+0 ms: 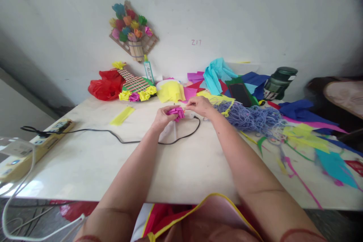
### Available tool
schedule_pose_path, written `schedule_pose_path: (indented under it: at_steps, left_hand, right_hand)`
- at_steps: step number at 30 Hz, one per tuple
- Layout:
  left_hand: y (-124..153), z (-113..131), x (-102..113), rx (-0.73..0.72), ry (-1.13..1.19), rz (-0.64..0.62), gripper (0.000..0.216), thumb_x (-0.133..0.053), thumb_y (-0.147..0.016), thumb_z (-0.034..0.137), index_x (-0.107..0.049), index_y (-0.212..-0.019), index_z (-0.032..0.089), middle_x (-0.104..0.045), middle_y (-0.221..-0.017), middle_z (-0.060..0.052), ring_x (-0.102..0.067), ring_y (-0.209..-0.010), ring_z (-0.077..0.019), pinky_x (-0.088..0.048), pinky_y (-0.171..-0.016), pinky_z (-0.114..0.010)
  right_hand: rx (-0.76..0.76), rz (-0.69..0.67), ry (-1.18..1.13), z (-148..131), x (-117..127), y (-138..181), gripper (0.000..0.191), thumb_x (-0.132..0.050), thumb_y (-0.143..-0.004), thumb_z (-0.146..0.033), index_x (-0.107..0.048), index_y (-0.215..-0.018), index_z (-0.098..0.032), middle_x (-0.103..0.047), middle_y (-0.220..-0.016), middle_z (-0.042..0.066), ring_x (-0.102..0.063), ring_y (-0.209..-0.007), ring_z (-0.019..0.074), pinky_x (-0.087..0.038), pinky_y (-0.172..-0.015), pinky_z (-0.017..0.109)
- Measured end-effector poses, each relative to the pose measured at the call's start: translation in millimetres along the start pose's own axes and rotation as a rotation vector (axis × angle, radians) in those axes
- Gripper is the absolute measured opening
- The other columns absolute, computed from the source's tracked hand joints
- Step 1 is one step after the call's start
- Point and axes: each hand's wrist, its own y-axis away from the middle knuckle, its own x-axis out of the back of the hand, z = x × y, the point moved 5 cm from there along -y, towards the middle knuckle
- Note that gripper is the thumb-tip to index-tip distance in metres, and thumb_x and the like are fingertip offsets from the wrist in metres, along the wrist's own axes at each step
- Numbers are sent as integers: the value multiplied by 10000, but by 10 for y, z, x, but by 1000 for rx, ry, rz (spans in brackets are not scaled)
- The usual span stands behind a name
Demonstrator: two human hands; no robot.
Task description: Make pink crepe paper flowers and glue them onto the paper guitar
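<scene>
Over the middle of the table (195, 170), my left hand (162, 116) is closed on a magenta paper flower (177, 113). My right hand (200, 106) is pinched just right of the flower, its fingertips at a small pale and orange bit by the flower's edge; what they hold is too small to make out. Under the hands lies a whitish object (171, 132), partly hidden, its kind unclear. A black cord (121, 141) curves past it, ending close below my right hand.
On the left stands a power strip (48, 141). Behind are a yellow-flowered craft piece (134, 81), a glue bottle (148, 70) and crepe paper (171, 90). To the right lie tangled purple strings (249, 117), a phone (239, 94), a dark bottle (279, 83) and paper scraps (304, 136).
</scene>
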Motion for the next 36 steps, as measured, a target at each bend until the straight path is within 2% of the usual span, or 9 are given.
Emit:
schedule_pose_path:
  at_steps: [5,11,13,17,23,30,36]
  left_hand:
    - [21,56,-32,18,46,19,438,-723,-544,148,-687,-979,104,-682,-743,-51,-608,-573,-148,-521,-570,-283]
    - [13,57,-29,-13,45,9,431,-717,-553,149,-667,-979,116,-674,-776,-43,-609,-616,-141,-516,-586,-270]
    - [12,57,-30,-22,55,2,440,-719,-550,152,-649,-984,120,-669,-804,-42,-607,-633,-139,-514,-592,-269]
    - [16,76,-31,-9,72,28,468,-725,-522,158,-581,-966,124,-650,-782,-34,-600,-607,-143,-512,-563,-285]
    - [10,86,-1,-5,44,96,464,-719,-501,135,-532,-925,139,-619,-684,8,-561,-533,-106,-467,-523,-234]
    - [-3,60,87,-72,118,213,527,-721,-507,153,-536,-1001,146,-607,-665,18,-562,-587,-114,-455,-587,-243]
    - [-17,14,77,-27,247,273,583,-727,-476,161,-528,-1023,157,-616,-699,17,-565,-590,-111,-448,-589,-248]
  right_hand:
    - [38,14,19,-47,-32,-5,121,-655,-732,-319,-723,-746,-220,-708,-757,2,-599,-693,127,-349,-592,216]
    - [24,-94,-30,-97,-44,15,288,-604,-795,-313,-679,-1065,-251,-703,-681,-7,-612,-668,117,-370,-601,199]
    - [19,-112,-28,-116,-35,23,322,-600,-798,-293,-656,-1112,-249,-699,-665,-8,-612,-660,116,-374,-604,197]
    - [20,-111,-6,-141,-34,29,321,-590,-804,-307,-656,-1114,-252,-716,-719,7,-616,-669,125,-387,-610,206]
    - [52,-90,-47,-130,-83,22,249,-573,-812,-263,-694,-1026,-299,-718,-964,5,-638,-740,128,-427,-666,219]
    - [21,-30,-153,-121,-127,5,254,-552,-818,-246,-697,-1025,-258,-726,-804,11,-640,-760,135,-435,-681,224]
    - [2,12,-204,-137,-175,-18,265,-534,-820,-226,-697,-1029,-227,-718,-787,19,-628,-747,132,-427,-670,221]
